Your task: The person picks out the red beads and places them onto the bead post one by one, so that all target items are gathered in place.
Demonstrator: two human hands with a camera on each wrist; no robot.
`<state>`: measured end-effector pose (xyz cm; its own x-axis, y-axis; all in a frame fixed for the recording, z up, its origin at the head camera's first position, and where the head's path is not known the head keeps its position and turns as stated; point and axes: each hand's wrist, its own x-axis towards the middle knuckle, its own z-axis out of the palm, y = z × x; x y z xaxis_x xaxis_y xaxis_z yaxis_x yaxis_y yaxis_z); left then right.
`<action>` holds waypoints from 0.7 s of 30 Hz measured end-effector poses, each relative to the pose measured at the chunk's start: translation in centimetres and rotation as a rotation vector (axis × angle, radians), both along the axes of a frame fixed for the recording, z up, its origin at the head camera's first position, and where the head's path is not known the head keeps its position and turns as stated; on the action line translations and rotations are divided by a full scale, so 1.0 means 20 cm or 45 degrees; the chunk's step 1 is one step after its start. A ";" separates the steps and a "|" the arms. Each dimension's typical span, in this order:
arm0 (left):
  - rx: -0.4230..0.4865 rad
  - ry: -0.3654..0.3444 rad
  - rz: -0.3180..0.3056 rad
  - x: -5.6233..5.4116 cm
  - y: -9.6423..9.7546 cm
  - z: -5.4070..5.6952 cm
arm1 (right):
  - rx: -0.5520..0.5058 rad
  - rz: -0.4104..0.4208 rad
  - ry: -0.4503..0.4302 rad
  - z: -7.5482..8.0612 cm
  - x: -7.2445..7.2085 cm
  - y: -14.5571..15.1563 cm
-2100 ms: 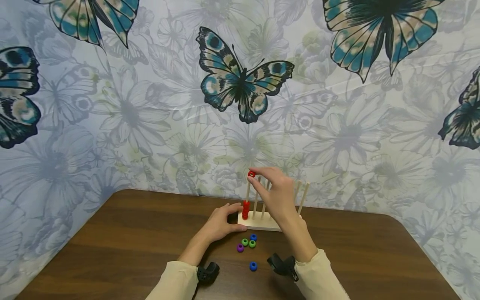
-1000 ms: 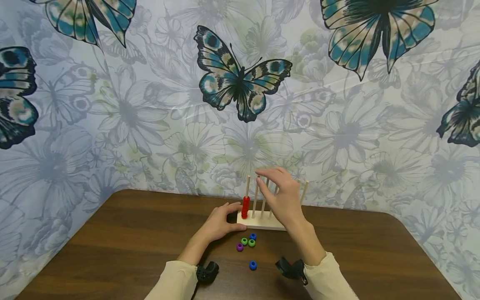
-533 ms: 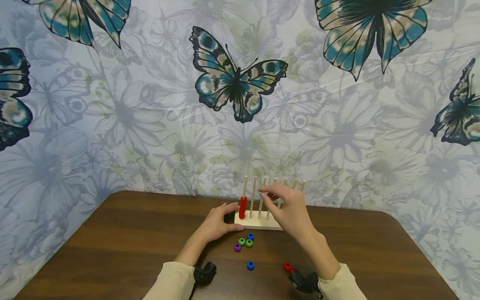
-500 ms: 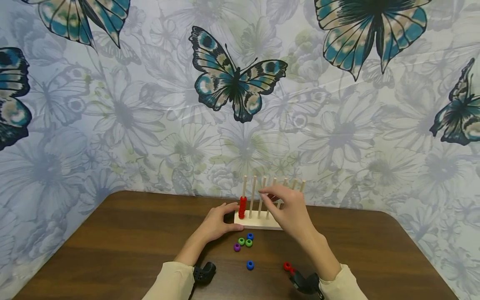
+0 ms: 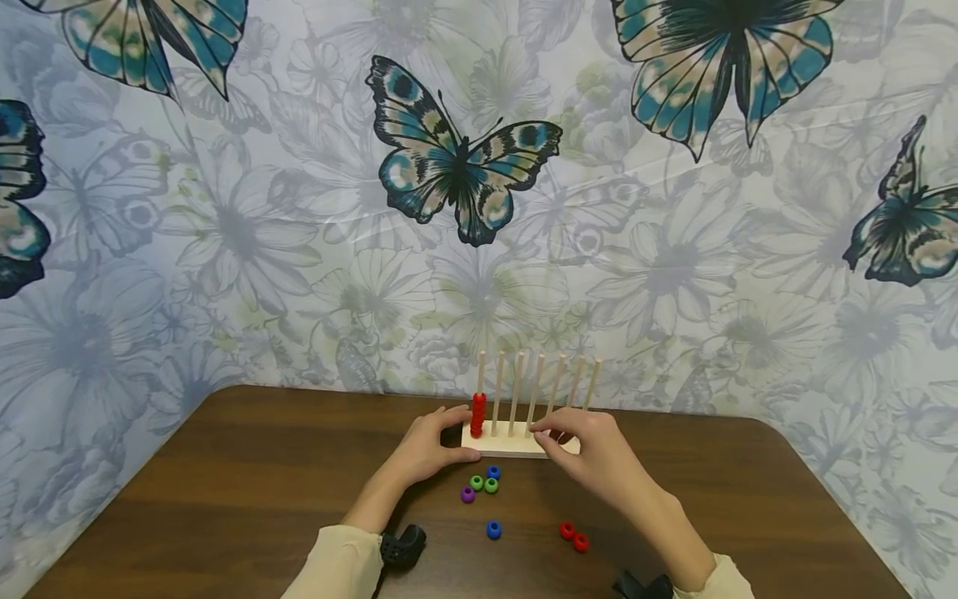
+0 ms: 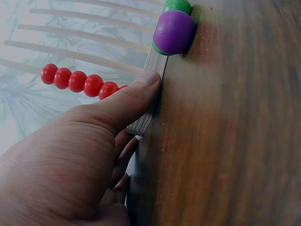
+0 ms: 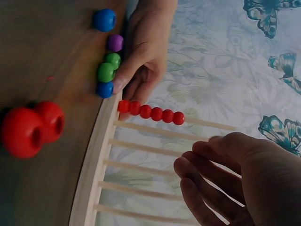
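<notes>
My left hand [image 5: 422,449] grips the left end of a wooden peg stand [image 5: 512,448], its thumb on the front edge of the base and its fingers behind. Red beads [image 5: 478,416] are stacked on the leftmost peg; the other pegs carry none. My right hand [image 5: 599,453] hovers in front of the stand's right part, fingers loosely bent. In the right wrist view nothing shows between the right hand's fingers [image 7: 193,169]. Two loose red beads [image 5: 574,537] lie on the table below and left of the right forearm.
Before the stand lie a purple bead [image 5: 467,494], two green beads [image 5: 476,482] and a blue bead [image 5: 494,472]. Another blue bead [image 5: 494,529] sits nearer. The brown wooden table [image 5: 299,499] meets a butterfly-patterned backdrop [image 5: 299,249].
My right hand, which pinched a red bead at the leftmost peg's top, has let it go onto the stack and moved down and right. Two loose red beads have come into view. The left hand stays.
</notes>
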<state>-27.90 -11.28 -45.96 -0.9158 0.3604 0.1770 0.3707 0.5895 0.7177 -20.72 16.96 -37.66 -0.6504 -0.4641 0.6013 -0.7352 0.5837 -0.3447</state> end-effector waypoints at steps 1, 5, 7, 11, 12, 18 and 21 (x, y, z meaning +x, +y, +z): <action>0.000 0.000 0.002 0.00 0.00 0.00 | 0.005 0.013 -0.012 -0.01 0.00 0.01; 0.000 -0.001 0.003 0.00 0.00 0.00 | 0.016 0.058 -0.097 -0.04 0.03 0.07; 0.001 0.000 0.000 0.00 0.00 0.00 | 0.030 0.080 -0.156 -0.06 0.05 0.11; 0.009 0.000 -0.004 0.00 0.00 0.01 | 0.059 0.136 -0.310 -0.09 0.10 0.18; 0.010 -0.001 -0.007 0.00 -0.01 0.01 | 0.063 0.151 -0.357 -0.10 0.11 0.20; 0.017 -0.006 -0.026 0.00 -0.01 0.01 | 0.106 0.255 -0.558 -0.13 0.18 0.26; 0.020 0.001 -0.029 0.00 -0.01 0.00 | 0.141 0.284 -0.619 -0.14 0.19 0.26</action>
<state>-27.86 -11.49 -45.87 -0.9074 0.3783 0.1833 0.3843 0.5698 0.7264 -16.89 22.16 -40.48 -0.7201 -0.6658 0.1954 -0.6161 0.4841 -0.6213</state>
